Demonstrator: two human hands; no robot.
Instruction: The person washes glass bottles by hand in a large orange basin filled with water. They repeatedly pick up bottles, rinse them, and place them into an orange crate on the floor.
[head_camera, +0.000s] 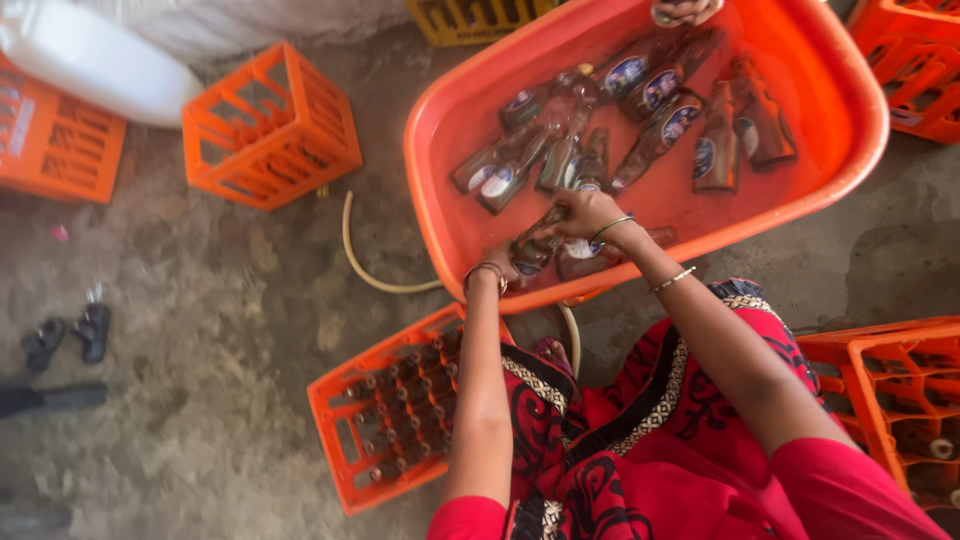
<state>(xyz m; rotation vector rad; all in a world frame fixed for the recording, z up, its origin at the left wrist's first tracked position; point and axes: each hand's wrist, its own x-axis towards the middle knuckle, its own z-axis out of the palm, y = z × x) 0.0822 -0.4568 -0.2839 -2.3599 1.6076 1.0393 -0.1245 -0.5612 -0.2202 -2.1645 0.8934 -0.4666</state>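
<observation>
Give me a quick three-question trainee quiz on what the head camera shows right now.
1. True or false: the orange tub holds water with brown glass bottles lying in it.
2. What do both hands grip? A) the hose B) one bottle at the tub's near edge C) an empty crate
3. What fills the crate beside the person's left arm?

Key
1. True.
2. B: the left hand and right hand are closed around a held bottle.
3. Upright bottles, seen from above.
</observation>
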